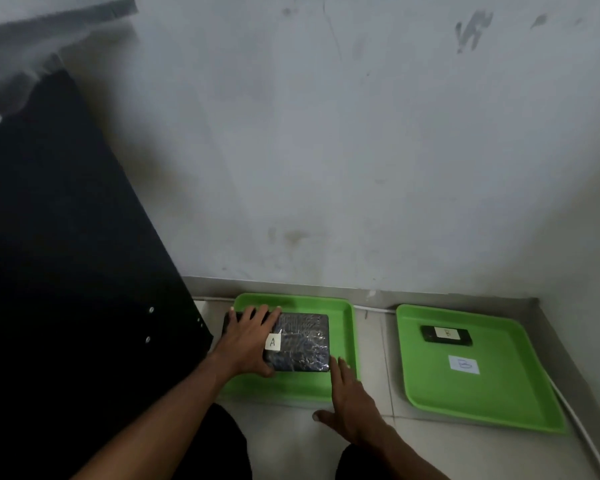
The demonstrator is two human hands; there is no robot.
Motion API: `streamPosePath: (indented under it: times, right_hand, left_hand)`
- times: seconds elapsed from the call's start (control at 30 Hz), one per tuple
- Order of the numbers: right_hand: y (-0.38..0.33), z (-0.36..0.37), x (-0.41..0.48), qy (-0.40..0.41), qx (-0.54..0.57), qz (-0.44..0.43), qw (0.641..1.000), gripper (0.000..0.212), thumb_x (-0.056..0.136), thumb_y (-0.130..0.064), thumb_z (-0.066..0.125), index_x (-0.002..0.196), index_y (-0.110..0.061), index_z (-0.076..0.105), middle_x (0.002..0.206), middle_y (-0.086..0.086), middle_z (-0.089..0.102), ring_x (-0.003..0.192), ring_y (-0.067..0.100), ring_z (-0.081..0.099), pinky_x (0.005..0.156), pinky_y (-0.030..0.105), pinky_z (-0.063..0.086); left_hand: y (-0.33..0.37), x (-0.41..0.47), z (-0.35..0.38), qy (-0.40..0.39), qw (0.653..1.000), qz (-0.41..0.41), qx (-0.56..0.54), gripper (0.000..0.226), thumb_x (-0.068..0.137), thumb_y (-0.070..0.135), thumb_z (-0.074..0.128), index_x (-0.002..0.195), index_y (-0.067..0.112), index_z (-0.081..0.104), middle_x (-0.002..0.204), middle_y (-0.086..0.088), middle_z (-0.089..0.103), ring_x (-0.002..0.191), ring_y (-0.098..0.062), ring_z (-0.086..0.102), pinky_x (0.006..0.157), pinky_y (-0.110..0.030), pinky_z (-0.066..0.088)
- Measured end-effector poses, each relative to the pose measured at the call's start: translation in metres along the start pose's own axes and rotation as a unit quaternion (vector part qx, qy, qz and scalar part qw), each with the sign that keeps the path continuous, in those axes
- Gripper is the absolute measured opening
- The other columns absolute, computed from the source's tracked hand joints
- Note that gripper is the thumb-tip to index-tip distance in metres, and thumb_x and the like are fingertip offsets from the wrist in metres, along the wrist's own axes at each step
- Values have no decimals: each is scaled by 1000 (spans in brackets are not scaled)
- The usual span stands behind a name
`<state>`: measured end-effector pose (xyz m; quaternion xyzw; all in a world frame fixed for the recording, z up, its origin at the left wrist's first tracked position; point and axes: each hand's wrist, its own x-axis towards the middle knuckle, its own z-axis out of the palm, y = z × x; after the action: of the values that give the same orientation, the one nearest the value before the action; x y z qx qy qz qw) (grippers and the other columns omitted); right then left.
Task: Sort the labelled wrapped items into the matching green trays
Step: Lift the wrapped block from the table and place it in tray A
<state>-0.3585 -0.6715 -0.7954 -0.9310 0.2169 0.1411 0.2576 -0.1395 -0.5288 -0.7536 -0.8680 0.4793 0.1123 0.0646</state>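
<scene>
Two green trays lie on the tiled floor by the wall. In the left tray (343, 306) lies a dark flat item wrapped in shiny film (303, 342) with a white "A" label on it. My left hand (248, 341) rests on the item's left part, fingers over the far edge and thumb at the near edge. My right hand (350, 400) hovers at the tray's near right corner, fingers spread, fingertips close to the item's corner. The right tray (520, 403) bears a white "B" label (464, 364) and holds a small dark wrapped item (445, 335) with its own label.
A large black panel (66, 254) stands at the left, close to the left tray. The grey wall (361, 150) rises right behind both trays. A white cable (575, 417) runs along the floor past the right tray. My dark-clad knees show at the bottom edge.
</scene>
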Motion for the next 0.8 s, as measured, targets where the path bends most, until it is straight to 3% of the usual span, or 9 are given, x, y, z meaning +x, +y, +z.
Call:
streamPosePath:
  times: [0.43, 0.63, 0.8]
  right_hand:
    - [54, 76, 66, -86, -19, 18, 996, 97, 88, -52, 57, 151, -25, -12, 161, 10, -17, 148, 37, -4, 120, 47, 19]
    - [64, 79, 67, -75, -18, 19, 997, 77, 97, -36, 50, 152, -18, -1, 161, 13, -15, 149, 30, -1, 118, 38, 27]
    - [62, 80, 66, -71, -30, 16, 997, 76, 96, -39, 50, 152, -18, 3, 161, 13, -12, 149, 29, 1, 119, 36, 26]
  left_hand:
    - [-24, 115, 52, -45, 999, 1, -30, 133, 58, 70, 78, 158, 22, 3, 160, -7, 21, 145, -35, 24, 115, -69, 18]
    - [-29, 139, 63, -68, 992, -22, -99, 125, 70, 55, 80, 159, 22, -2, 168, -4, 0, 154, -32, -2, 117, -71, 14]
    - [-27, 141, 70, -86, 991, -23, -99, 118, 75, 51, 77, 158, 27, -2, 168, -5, -11, 153, -35, -11, 116, -73, 11]
